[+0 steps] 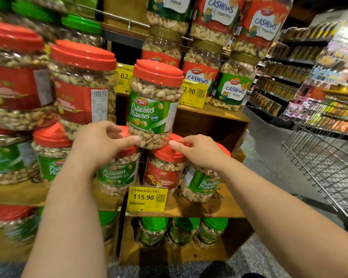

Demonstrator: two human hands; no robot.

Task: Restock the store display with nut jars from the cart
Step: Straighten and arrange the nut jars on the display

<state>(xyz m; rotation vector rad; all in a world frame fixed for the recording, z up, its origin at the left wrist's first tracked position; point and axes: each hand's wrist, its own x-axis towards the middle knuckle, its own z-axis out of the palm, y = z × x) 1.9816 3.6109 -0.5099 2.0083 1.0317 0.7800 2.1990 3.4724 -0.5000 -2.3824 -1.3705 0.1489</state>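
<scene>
The left hand reaches to the base of a pistachio jar, its thumb stretched out and touching the jar's lower left side while the other fingers curl loosely above, gripping nothing. The right hand sits just right of that base, fingers bent and relaxed, fingertips resting on the red lid of a jar below; it holds nothing either. Between the two hands the pistachio jar, green-labelled with a red lid, stands upright on the lids of the lower row. Under the left hand is another green-labelled pistachio jar; under the right hand are a red-labelled mixed-nut jar and one more green-labelled jar, all on a wooden shelf. A yellow price tag reading 115.90 hangs on the shelf edge below the hands. Above and beyond the hands stand cashew jars. Left of the left hand are larger red-lidded jars. Far right of the right hand is a wire cart.
</scene>
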